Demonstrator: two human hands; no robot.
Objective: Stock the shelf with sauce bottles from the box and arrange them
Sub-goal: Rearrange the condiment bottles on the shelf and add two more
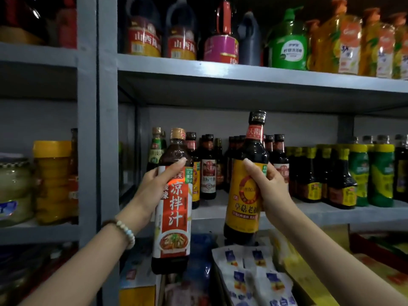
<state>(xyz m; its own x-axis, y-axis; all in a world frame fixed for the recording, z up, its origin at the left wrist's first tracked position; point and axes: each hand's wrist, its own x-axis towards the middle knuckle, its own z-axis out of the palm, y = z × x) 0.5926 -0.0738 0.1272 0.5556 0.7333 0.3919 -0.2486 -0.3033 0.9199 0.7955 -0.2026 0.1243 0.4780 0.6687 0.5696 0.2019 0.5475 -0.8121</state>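
Observation:
My left hand (152, 191) grips a dark sauce bottle with a red and white label (174, 217), held upright in front of the middle shelf (220, 212). My right hand (268, 188) grips a second dark bottle with a yellow label and a red neck band (245, 195), also upright and a little higher. Both bottles hang in the air just before the shelf's front edge. Behind them stand several dark sauce bottles (207, 166) on the shelf. No box is in view.
Grey shelf uprights (108, 151) rise at the left. Large jugs and a green pump bottle (288, 47) fill the top shelf. Yellow-capped bottles (375, 175) line the middle shelf's right. Jars (53, 182) sit at the far left. Packets (254, 272) lie below.

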